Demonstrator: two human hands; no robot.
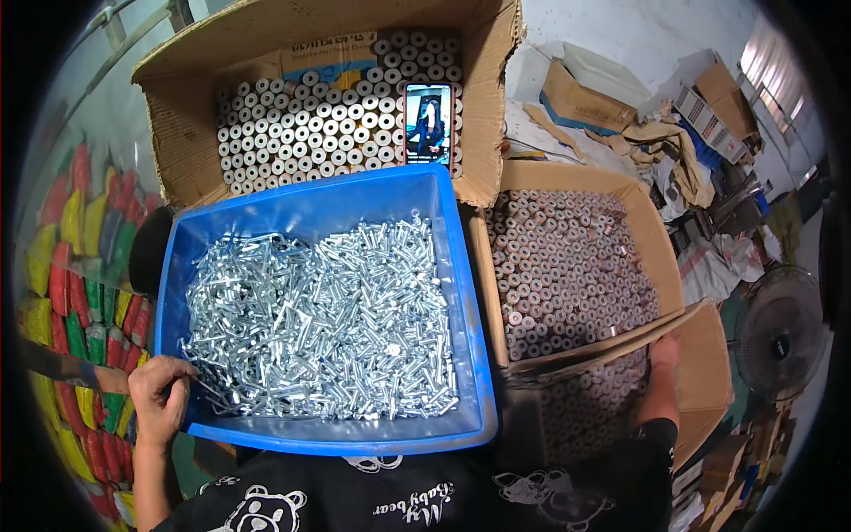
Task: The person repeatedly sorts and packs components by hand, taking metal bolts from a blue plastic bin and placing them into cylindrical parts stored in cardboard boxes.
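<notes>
A blue plastic tub [483, 390] full of loose shiny metal bolts [328, 319] sits in front of me. My left hand [161, 395] is at the tub's near left corner, its fingers curled in beside the nearest bolts. What it pinches, if anything, is too small to make out. My right hand [663, 352] reaches down at the right, by the edge of a cardboard box [700, 381] that holds ring-ended metal cylinders [594, 403]. Its fingers are hidden behind the box flap.
Behind the tub, a large cardboard box [186, 133] holds stacked metal cylinders, with a lit phone [427, 124] propped against them. Another carton [656, 257] of cylinders stands right of the tub. Colourful packed bundles [80, 310] line the left; a fan [780, 341] stands far right.
</notes>
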